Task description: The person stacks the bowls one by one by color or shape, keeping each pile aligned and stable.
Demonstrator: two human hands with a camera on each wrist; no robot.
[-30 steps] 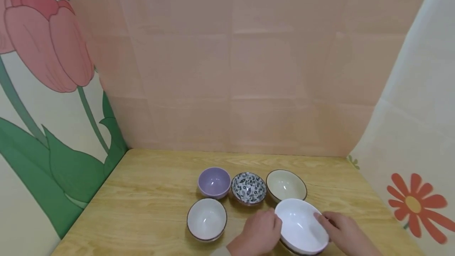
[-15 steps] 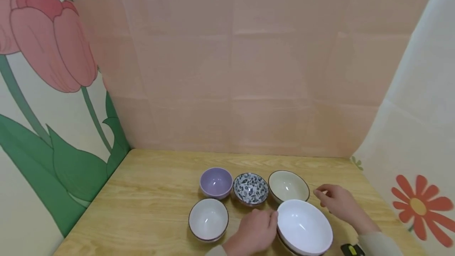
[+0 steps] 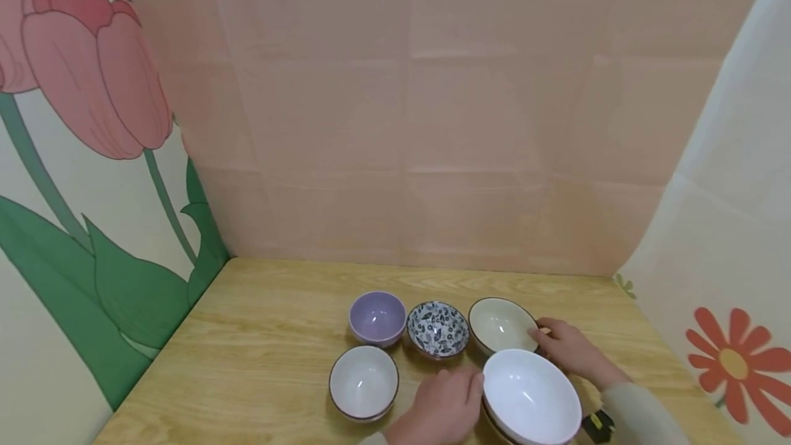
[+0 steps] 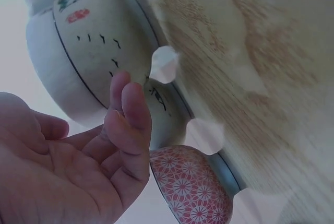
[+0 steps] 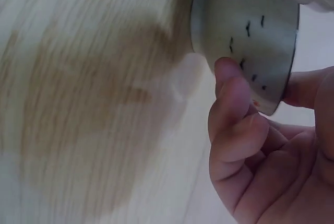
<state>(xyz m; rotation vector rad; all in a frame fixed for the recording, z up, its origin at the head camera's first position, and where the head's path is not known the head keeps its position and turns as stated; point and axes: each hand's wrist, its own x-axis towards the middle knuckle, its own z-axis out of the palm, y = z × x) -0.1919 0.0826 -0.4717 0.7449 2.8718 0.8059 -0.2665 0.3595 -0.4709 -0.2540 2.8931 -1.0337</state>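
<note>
A white bowl [image 3: 531, 397] sits nested on a cream bowl [image 4: 112, 46] with dark marks on its outside. My left hand [image 3: 441, 404] holds the white bowl's left side, thumb by the rim and fingers against the stack. Behind them stands another cream bowl [image 3: 500, 325] with a brown rim. My right hand [image 3: 568, 349] pinches its right rim, thumb inside and curled fingers outside, as the right wrist view shows. That bowl's base appears to rest on the table.
A purple bowl [image 3: 378, 319] and a floral bowl [image 3: 438, 329] stand left of the rear cream bowl. A white-lined bowl [image 3: 364, 383] is in front of the purple one. A black-and-yellow object [image 3: 598, 426] lies by the right sleeve. The left wrist view shows a red-patterned bowl [image 4: 193, 187].
My right hand has let go of the white bowl, moved back and taken hold of the rear cream bowl's rim. The left hand has stayed at the white bowl.
</note>
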